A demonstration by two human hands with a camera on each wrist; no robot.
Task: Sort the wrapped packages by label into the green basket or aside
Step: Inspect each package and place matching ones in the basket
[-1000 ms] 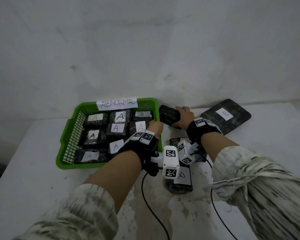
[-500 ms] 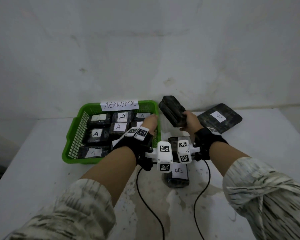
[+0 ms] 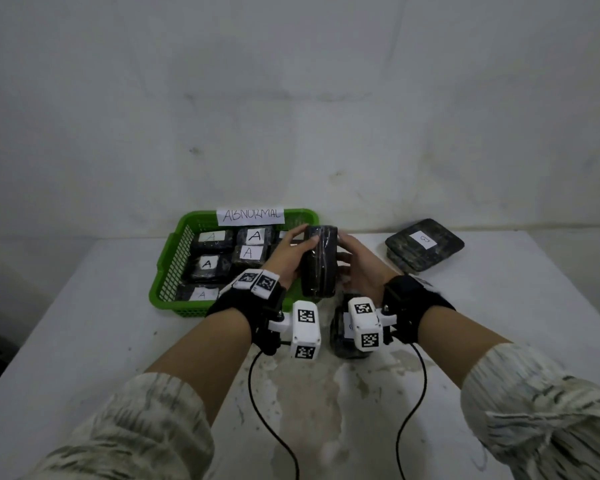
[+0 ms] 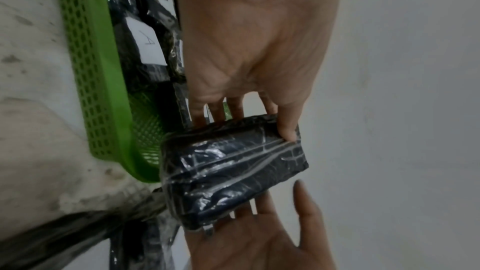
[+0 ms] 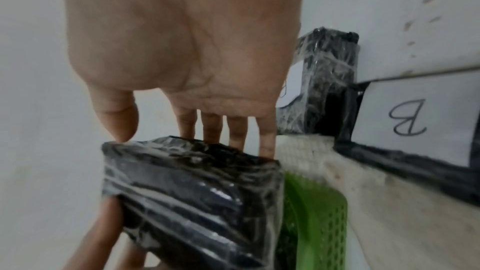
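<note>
While both hands, left hand (image 3: 289, 253) and right hand (image 3: 360, 268), clasp package (image 3: 319, 261) on edge, label hidden: label-check step; next turn it, then green basket (image 3: 174, 258) at 10 o'clock or aside.

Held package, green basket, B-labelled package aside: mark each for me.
held package (image 3: 319, 265), head view, wrapped dark face
green basket (image 3: 174, 261), head view, left mesh wall
B-labelled package (image 3: 440, 249), head view, dark top beside its label

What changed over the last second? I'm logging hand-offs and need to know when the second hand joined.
The right hand lifted the wrapped package off the table near the green basket and brought it up in front. The left hand, earlier at the basket's rim, came over and now holds its other side. The A packages in the basket and the B package stayed put.
</note>
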